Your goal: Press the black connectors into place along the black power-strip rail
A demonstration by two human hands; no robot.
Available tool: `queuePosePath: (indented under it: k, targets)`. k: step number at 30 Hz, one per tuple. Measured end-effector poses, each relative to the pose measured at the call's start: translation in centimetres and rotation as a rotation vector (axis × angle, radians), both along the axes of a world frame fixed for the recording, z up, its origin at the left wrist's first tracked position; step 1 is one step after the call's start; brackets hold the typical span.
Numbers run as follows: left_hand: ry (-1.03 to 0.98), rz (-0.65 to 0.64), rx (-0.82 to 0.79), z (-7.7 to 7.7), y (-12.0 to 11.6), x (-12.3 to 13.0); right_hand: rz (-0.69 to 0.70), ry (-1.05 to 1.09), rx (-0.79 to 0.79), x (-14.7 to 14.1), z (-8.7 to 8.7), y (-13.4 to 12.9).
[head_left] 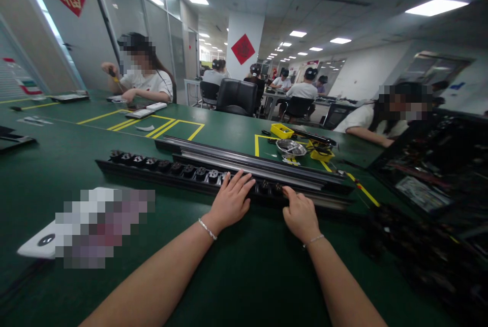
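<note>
A long black channel [160, 178] lies across the table in front of me, with a row of round black socket modules [188, 170] set along it. My left hand [231, 202] rests flat over the row, fingers stretched out, covering some of the modules. To its right, my right hand [302, 213] has its fingers curled, with the index fingertip against the endmost black socket module [278, 187]. The thumb side is partly hidden. Past that module the channel continues bare. Behind it lie more long black rails [251, 160], close alongside.
A phone-like white device [38, 245] lies at left. Beyond the rails are a metal bowl [291, 148] and a yellow bin [282, 130]. At right stand a dark crate [423, 192] and a heap of black parts [412, 245]. Other people sit around the table.
</note>
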State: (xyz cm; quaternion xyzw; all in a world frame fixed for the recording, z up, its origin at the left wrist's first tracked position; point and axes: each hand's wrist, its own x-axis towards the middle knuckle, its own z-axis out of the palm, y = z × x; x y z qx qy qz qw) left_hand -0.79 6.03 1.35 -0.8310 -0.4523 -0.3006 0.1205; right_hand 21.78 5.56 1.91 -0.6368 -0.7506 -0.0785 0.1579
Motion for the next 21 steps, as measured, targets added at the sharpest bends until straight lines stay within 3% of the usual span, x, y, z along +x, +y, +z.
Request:
queuePosePath:
  k: [5, 11, 21]
  targets:
    - [0.044, -0.048, 0.037, 0.0, -0.7, 1.1, 0.044, -0.054, -0.019, -0.8, 0.2, -0.8]
    - [0.096, -0.098, 0.038, -0.3, -1.6, 1.3, 0.033, 0.014, 0.115, -1.4, -0.2, -1.6]
    - [0.075, -0.083, 0.031, -0.4, -2.9, 1.4, 0.026, -0.035, 0.040, -0.9, 0.1, -3.5]
